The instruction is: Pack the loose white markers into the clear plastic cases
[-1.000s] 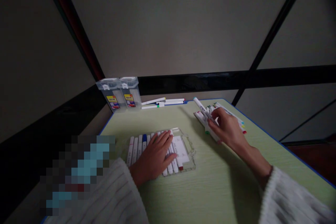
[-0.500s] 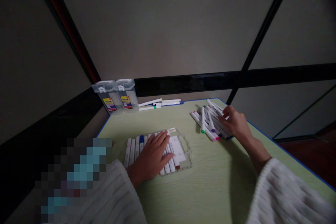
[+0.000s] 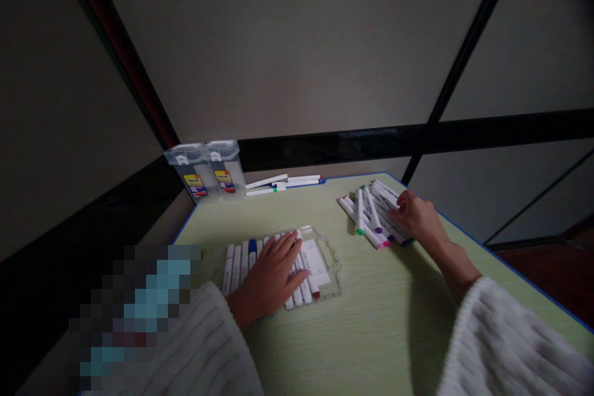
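Note:
My left hand (image 3: 275, 269) lies flat with its fingers stretched over a row of white markers (image 3: 237, 266) in a clear plastic case (image 3: 335, 288). One marker there has a blue cap (image 3: 252, 246), another a dark red end (image 3: 315, 294). The right part of the case shows a white paper insert (image 3: 317, 263). On the right side of the table, my right hand (image 3: 420, 219) is at a loose pile of markers (image 3: 371, 213). Its fingers are pinched together on a white marker at the pile's right edge; the fingertips are partly hidden. Green, purple and pink ends show in the pile.
Two lidded clear plastic boxes (image 3: 226, 176) with yellow labels stand at the table's back left corner. Several more markers (image 3: 297, 183) lie along the back edge beside them. A wall panel (image 3: 297, 62) rises behind the light green table (image 3: 362, 334), which has a blue edge.
The markers at the top right of the pile have shifted slightly under my right hand, which has moved a little. My left hand stays on the row.

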`<move>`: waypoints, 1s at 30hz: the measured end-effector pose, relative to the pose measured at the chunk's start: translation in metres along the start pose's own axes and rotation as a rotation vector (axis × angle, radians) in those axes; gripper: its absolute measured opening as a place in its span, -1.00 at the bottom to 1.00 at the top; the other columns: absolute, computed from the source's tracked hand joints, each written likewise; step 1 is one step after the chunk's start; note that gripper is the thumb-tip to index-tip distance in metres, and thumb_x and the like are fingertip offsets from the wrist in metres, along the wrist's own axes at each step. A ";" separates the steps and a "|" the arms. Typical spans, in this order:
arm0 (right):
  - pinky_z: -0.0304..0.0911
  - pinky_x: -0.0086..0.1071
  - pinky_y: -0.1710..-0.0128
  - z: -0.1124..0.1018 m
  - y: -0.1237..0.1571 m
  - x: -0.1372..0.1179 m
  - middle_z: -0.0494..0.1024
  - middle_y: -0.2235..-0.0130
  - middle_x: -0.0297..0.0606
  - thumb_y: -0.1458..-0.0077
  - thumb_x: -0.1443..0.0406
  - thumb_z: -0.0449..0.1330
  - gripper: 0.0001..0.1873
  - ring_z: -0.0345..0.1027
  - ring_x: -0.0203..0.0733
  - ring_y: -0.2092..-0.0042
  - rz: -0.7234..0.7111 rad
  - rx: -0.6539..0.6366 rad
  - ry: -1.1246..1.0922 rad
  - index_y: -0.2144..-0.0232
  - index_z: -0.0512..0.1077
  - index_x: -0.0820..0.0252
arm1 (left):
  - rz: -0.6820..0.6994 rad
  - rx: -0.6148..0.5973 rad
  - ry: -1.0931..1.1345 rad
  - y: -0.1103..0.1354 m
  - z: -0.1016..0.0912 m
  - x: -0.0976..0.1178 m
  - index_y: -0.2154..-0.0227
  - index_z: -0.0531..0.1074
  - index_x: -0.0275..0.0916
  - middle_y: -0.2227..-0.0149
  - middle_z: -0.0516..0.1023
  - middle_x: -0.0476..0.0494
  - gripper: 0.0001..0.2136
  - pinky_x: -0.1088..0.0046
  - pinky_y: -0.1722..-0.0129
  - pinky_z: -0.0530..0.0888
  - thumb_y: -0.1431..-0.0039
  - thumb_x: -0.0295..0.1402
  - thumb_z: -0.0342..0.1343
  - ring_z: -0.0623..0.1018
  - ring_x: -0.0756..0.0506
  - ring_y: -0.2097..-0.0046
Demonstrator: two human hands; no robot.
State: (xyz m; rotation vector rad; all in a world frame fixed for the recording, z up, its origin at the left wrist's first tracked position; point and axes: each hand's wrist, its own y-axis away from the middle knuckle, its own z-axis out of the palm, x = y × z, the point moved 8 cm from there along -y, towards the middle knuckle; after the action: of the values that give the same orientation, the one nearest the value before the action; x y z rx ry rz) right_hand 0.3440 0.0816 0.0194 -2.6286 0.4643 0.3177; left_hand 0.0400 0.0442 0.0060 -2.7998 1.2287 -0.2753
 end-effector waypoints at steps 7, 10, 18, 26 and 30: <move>0.08 -0.39 0.50 0.004 -0.001 0.002 0.47 0.45 -0.15 0.12 0.28 0.09 -0.81 0.33 -0.10 0.43 -0.018 0.002 0.027 0.37 0.29 0.22 | 0.013 0.021 0.007 0.000 -0.001 0.001 -0.12 0.05 -0.31 -0.19 0.07 -0.28 -0.51 0.14 -0.16 0.05 -0.19 -0.16 -0.19 0.05 -0.15 -0.22; 0.08 -0.39 0.50 0.005 -0.001 0.004 0.47 0.45 -0.16 0.12 0.27 0.10 -0.81 0.34 -0.11 0.43 -0.023 0.006 0.032 0.37 0.29 0.21 | 0.010 0.028 0.015 0.000 -0.002 0.001 -0.12 0.05 -0.30 -0.19 0.08 -0.27 -0.52 0.14 -0.15 0.06 -0.19 -0.16 -0.18 0.06 -0.15 -0.22; 0.08 -0.40 0.51 0.006 -0.002 0.004 0.47 0.46 -0.15 0.11 0.24 0.11 -0.79 0.34 -0.10 0.43 -0.023 0.003 0.028 0.36 0.29 0.22 | 0.007 0.008 0.003 0.000 -0.002 0.002 -0.11 0.06 -0.33 -0.19 0.08 -0.29 -0.52 0.14 -0.16 0.06 -0.19 -0.17 -0.18 0.05 -0.15 -0.22; 0.07 -0.39 0.50 0.006 -0.002 0.006 0.46 0.49 -0.18 0.09 0.22 0.12 -0.79 0.32 -0.12 0.45 -0.011 0.008 0.030 0.37 0.30 0.22 | 0.010 0.025 0.013 0.000 -0.001 0.000 -0.12 0.05 -0.29 -0.19 0.07 -0.28 -0.52 0.13 -0.15 0.07 -0.19 -0.16 -0.19 0.06 -0.16 -0.21; 0.07 -0.39 0.50 0.003 -0.002 0.004 0.45 0.49 -0.19 0.09 0.21 0.12 -0.78 0.32 -0.12 0.45 -0.011 0.019 0.025 0.37 0.30 0.22 | 0.013 0.020 0.014 0.000 -0.001 0.001 -0.12 0.06 -0.29 -0.20 0.07 -0.28 -0.52 0.13 -0.15 0.07 -0.19 -0.16 -0.18 0.05 -0.16 -0.22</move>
State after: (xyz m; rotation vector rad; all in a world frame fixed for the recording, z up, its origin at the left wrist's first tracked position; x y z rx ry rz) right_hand 0.3481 0.0835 0.0158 -2.6188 0.4591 0.2757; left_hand 0.0401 0.0437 0.0072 -2.7772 1.2393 -0.3054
